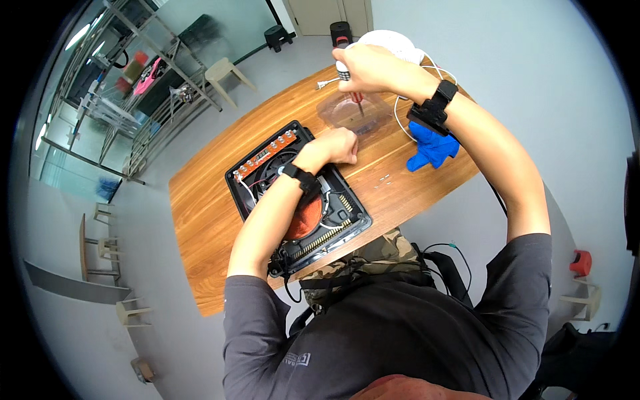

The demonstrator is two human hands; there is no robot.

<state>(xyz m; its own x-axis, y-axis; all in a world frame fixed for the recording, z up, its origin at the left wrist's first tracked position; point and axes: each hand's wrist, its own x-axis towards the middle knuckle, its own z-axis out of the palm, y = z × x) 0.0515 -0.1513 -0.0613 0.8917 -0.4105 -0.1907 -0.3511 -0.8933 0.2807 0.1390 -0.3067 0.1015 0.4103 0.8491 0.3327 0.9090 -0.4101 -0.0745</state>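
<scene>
A: Item count?

B: One screwdriver, one clear plastic container, one opened black appliance housing, one blue cloth, one white round unit with a white cable, and a few small screws lying loose on the wood.

A: State of the hands?

B: The right hand is closed in a fist around the screwdriver handle. The left hand is curled shut, knuckles resting at the far edge of the housing, just beside the container; whether it pinches anything cannot be determined. Both wrists carry a black strap.

A: Orientation of the screwdriver?

B: Long axis close to vertical. Handle up inside the fist, red shaft pointing down into the clear container. It is located at the far end of the surface, beyond the housing.

A: Housing details?

B: Inside: an orange circuit board along the far-left edge, a round fan, a copper-coloured coil.

A: Surface and room?

B: Rectangular wooden top on a grey floor. Pale stools stand around it. Metal shelving stands at the left beside a glass partition.
</scene>
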